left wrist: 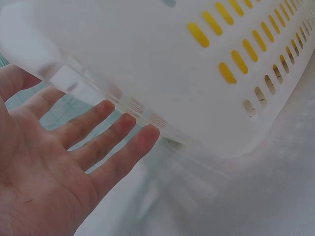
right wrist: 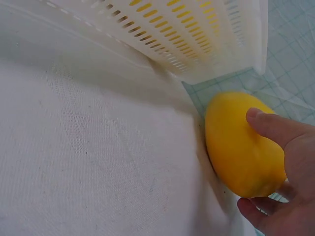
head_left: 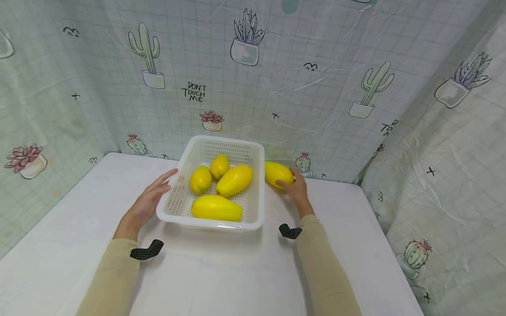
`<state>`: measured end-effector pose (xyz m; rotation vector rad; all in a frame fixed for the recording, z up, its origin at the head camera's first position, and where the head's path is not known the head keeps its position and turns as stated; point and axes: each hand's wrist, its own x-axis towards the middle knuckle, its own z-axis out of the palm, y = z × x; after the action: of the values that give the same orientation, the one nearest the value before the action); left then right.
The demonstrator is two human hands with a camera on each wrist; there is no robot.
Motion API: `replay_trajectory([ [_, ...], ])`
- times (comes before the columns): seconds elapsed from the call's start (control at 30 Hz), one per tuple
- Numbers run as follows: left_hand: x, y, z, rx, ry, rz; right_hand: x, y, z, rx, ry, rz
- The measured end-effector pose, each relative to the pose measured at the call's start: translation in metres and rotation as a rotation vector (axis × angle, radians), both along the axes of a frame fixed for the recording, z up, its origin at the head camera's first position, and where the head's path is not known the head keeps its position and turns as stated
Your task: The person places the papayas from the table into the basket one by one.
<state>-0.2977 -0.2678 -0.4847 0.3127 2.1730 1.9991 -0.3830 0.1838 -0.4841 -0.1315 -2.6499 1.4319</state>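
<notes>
A white plastic basket [head_left: 210, 225] with slotted walls stands towards the back of the table. Inside lie two small lemon-like yellow fruits [head_left: 200, 179] and two larger papaya-shaped ones [head_left: 216, 208]. My left hand [head_left: 148, 202] is at the basket's left side, fingers extended along its wall [left wrist: 147, 64]; whether the fingertips touch it I cannot tell. Outside the basket, by its right wall, another papaya-shaped yellow fruit [right wrist: 241, 147] lies at the table's back edge. My right hand [head_left: 297, 191] grips its right end, thumb on top and fingers curled round the far side, partly hidden.
White cloth covers the table [head_left: 221, 281]. Behind it hangs a curtain [head_left: 292, 96] printed with cacti, close to the basket's back and the fruit. More of that curtain [head_left: 446, 184] runs along the right side. A black wrist device [head_left: 147, 250] sits at each cuff.
</notes>
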Motion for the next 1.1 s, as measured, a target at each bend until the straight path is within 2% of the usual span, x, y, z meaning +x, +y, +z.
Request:
replay_trajectory([
  [0.33,-0.0001,0.0011,0.0007,0.003,-0.007,0.008,0.0013,-0.0036,0.0008,-0.001,0.001,-0.012],
  [0.8,0.001,0.0004,0.0023,-0.017,0.002,-0.016,0.0025,-0.0037,-0.0006,-0.041,-0.016,-0.038],
  [1.1,0.0026,0.0012,0.0032,0.005,-0.003,-0.01,0.0073,-0.0038,0.0076,-0.07,0.011,-0.031],
])
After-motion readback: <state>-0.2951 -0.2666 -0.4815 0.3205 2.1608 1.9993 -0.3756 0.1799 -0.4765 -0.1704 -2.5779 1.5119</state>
